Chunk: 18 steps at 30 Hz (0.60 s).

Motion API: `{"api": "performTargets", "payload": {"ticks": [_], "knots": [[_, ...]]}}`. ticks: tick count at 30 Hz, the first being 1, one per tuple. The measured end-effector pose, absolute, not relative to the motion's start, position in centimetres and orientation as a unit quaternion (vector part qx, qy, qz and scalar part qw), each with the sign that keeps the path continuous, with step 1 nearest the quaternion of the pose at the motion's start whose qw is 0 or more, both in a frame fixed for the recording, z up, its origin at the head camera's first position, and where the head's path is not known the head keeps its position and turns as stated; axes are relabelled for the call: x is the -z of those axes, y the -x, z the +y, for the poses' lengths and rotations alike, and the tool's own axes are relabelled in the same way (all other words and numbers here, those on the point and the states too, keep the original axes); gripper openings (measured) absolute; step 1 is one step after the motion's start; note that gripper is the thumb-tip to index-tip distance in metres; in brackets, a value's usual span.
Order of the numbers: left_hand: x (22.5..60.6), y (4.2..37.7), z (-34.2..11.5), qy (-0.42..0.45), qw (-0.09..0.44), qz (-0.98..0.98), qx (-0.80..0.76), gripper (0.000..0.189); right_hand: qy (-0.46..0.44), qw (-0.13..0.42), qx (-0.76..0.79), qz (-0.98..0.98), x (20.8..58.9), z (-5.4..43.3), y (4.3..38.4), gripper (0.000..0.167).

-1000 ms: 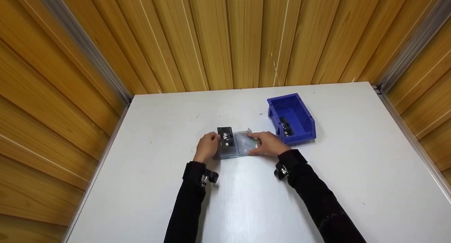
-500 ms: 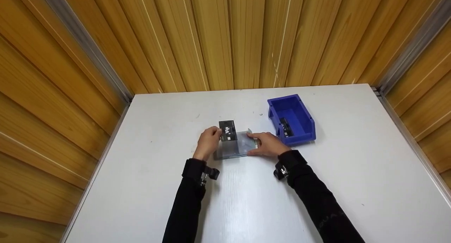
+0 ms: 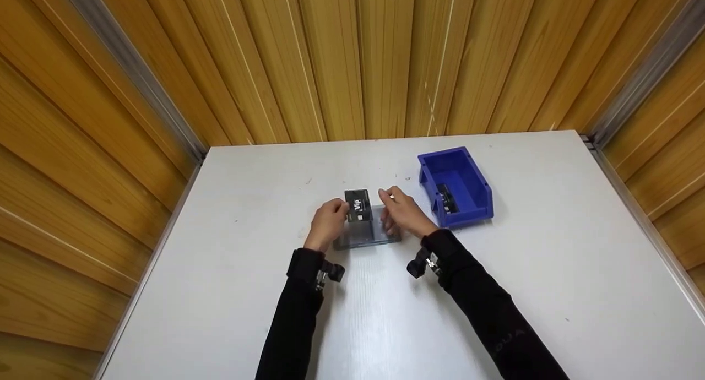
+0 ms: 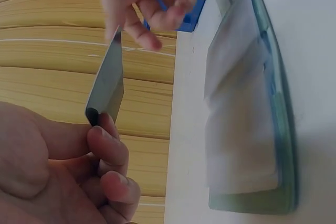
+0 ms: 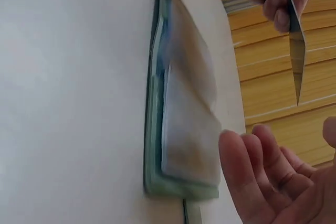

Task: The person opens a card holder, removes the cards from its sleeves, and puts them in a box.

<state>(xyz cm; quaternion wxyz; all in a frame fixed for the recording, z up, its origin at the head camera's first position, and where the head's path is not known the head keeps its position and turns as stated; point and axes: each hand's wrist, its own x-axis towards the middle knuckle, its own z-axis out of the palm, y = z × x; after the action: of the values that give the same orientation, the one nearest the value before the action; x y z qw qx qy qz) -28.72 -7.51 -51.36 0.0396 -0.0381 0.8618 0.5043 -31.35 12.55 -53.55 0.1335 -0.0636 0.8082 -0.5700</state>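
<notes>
My left hand (image 3: 328, 223) pinches a black card (image 3: 358, 206) with "Vip" printed on it, thumb and fingers at its left edge. The card is raised above an open green card holder (image 4: 223, 201) with clear plastic sleeves (image 5: 190, 127), which lies on the table. In the left wrist view the card shows almost edge-on. My right hand (image 3: 406, 211) is over the holder's right side, close to the card's free end, fingers spread and slightly bent with nothing between them. It hides part of the holder in the head view.
A blue plastic bin (image 3: 466, 190) stands to the right of the holder, with another black card (image 3: 448, 197) inside along its left wall. The white table (image 3: 264, 193) is bounded by wood-patterned panels (image 3: 380, 60) at the back and sides.
My left hand has drawn the Vip card up from the holder's left sleeve area. My right hand has let go of the holder's right edge and moved left toward the card.
</notes>
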Motion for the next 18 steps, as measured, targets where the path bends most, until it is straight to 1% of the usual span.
{"api": "performTargets", "payload": {"ticks": [3, 7, 12, 18], "knots": [[51.4, 28.8, -7.1, 0.033, 0.044, 0.862, -0.505, 0.026, 0.029, 0.168, 0.637, 0.752, 53.5, 11.0, 31.0, 0.047], [51.5, 28.9, -6.7, 0.019, 0.048, 0.862, -0.505, 0.027, 0.01, 0.176, 0.667, 0.724, 53.7, 9.2, 30.7, 0.043], [51.8, 28.8, -6.4, 0.012, 0.043, 0.867, -0.496, 0.027, -0.012, 0.146, 0.669, 0.729, 54.0, 7.9, 30.4, 0.029], [52.4, 28.8, -6.4, 0.008, 0.034, 0.879, -0.476, 0.029, -0.012, 0.11, 0.658, 0.745, 54.6, 7.5, 30.4, 0.025]]}}
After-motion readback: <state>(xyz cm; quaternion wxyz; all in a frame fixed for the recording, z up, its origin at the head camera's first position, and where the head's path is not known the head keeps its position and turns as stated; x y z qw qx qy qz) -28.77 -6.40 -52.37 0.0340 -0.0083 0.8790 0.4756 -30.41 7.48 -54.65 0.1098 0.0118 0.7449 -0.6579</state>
